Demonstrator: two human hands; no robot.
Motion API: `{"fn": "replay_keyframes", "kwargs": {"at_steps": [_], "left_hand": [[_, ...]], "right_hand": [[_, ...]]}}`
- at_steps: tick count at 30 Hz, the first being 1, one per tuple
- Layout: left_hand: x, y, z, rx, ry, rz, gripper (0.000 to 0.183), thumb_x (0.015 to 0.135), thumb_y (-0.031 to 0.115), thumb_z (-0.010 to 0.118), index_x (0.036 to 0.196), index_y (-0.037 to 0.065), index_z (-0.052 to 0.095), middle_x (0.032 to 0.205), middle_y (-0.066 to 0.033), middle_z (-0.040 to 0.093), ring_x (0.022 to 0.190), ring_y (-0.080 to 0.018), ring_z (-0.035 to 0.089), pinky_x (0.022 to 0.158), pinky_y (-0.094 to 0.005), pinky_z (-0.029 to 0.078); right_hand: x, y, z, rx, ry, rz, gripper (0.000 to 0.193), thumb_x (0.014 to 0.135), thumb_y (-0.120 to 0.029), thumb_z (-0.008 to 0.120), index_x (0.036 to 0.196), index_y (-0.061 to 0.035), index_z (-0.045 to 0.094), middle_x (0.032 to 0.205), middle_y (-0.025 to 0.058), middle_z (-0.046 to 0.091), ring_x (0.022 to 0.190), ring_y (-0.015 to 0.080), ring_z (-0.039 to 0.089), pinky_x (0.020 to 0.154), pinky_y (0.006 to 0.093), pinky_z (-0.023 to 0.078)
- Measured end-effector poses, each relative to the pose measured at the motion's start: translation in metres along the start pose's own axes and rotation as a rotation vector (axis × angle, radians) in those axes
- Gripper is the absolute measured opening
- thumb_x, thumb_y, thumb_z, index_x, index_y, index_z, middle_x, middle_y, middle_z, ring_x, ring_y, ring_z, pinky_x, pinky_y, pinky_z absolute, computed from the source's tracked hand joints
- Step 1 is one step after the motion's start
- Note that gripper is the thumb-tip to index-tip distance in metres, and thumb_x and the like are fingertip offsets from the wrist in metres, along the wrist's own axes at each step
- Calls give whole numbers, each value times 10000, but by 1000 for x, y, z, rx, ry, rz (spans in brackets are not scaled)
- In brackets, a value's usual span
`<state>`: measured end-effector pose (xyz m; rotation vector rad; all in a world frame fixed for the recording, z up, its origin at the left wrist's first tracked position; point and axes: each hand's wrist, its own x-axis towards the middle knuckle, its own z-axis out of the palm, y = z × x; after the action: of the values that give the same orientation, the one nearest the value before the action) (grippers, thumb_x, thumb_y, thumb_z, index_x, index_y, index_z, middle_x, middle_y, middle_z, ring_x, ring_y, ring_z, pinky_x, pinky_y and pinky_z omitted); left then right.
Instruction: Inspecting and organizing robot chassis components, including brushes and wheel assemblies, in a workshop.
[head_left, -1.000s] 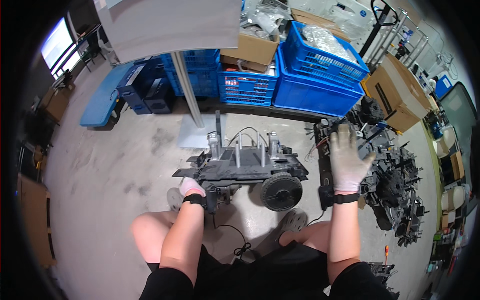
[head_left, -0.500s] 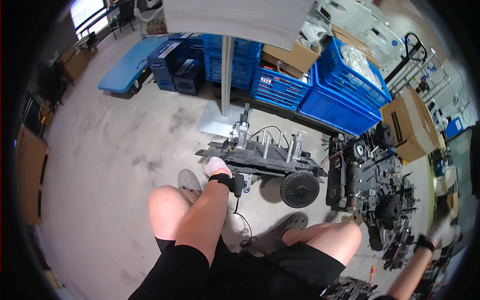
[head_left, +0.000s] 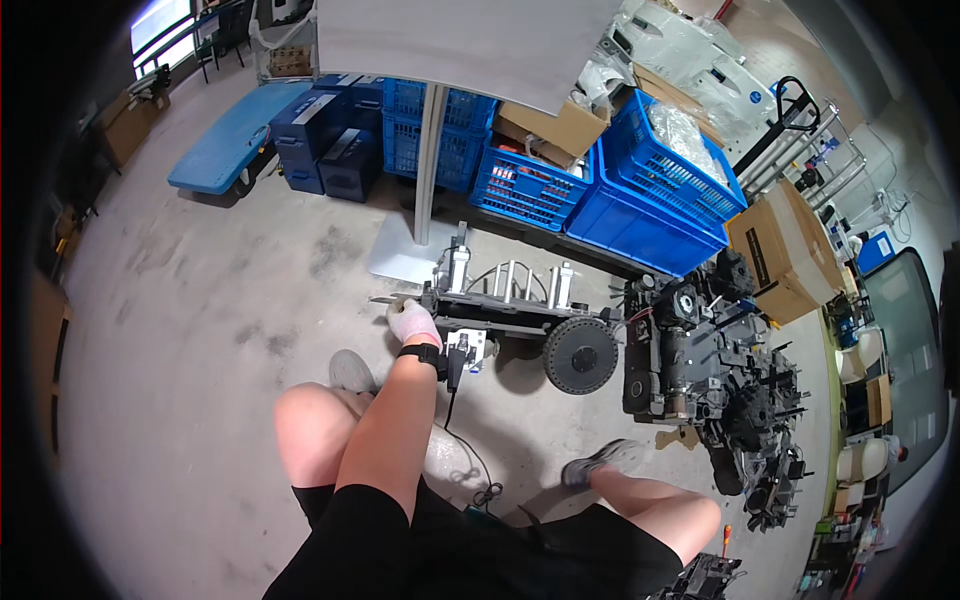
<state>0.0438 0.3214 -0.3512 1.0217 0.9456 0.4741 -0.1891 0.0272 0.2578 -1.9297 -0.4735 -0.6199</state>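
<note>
1. At the left end of the dark grey, flat-decked wheeled chassis [head_left: 505, 305], your white-gloved left hand [head_left: 412, 322] is closing around the edge, with its fingers bending inward. The back of the hand is hiding their tips, so I cannot tell whether they are spreading or pressing together.
2. Your right hand is lying beyond the view, and I cannot tell how its fingers are resting.
3. Around your left wrist, a black strap [head_left: 420, 352] is holding a small black box [head_left: 456, 360], and a thin black cable [head_left: 447, 408] is trailing from it down toward your lap.
4. The chassis is standing in front of your feet, with slim silver upright posts [head_left: 507, 282] rising from its deck and a round black ribbed wheel [head_left: 581, 356] showing near its right end.
5. To its right, a heap of black and grey mechanical parts [head_left: 720, 370] is covering the floor.
6. Nearer you at the lower right, an orange-handled screwdriver [head_left: 727, 540] is pointing its handle upward.
7. Beyond the chassis, a flat silver base plate [head_left: 400, 254] is carrying a pale metal pole [head_left: 428, 165], and blue plastic crates [head_left: 530, 187] are standing in a row behind, beside a large brown cardboard box [head_left: 785, 255].
</note>
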Motion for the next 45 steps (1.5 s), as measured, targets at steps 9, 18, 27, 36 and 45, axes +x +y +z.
{"fn": "replay_keyframes", "kwargs": {"at_steps": [9,18,27,36,45], "left_hand": [[14,0,-12,214,-286,45,306,883,235,520,977,-42,608,861,-115,634,763,-208,557,744,-335,456],[1,29,-25,450,-413,64,482,932,243,510,1322,-33,447,1094,-171,621,888,-258,619,807,-359,497],[-10,8,-52,-231,-317,-320,445,911,293,442,1304,90,496,1175,-83,587,1041,-261,575,917,-408,479],[-10,-8,-81,-409,-144,-627,535,889,564,454,1067,110,674,1116,-66,683,970,-264,640,937,-400,477],[34,-64,-98,-343,-129,-453,496,863,497,560,1111,78,656,1132,-74,659,981,-248,626,932,-406,470]], "right_hand": [[16,173,99,-133,-247,69,384,961,-380,540,888,-25,668,840,52,656,770,148,594,720,289,469],[-107,459,110,-820,-516,458,394,851,-401,664,971,-27,638,1033,202,621,1028,387,580,900,463,466],[-194,460,145,-954,61,341,255,775,-226,721,669,-56,561,745,140,592,835,339,579,906,459,418],[-241,442,136,-835,6,229,292,729,-177,758,637,-63,505,738,131,560,805,349,550,819,460,421],[-250,437,135,-820,-48,294,249,761,-182,718,650,-65,527,714,130,587,753,349,583,725,444,454]]}}
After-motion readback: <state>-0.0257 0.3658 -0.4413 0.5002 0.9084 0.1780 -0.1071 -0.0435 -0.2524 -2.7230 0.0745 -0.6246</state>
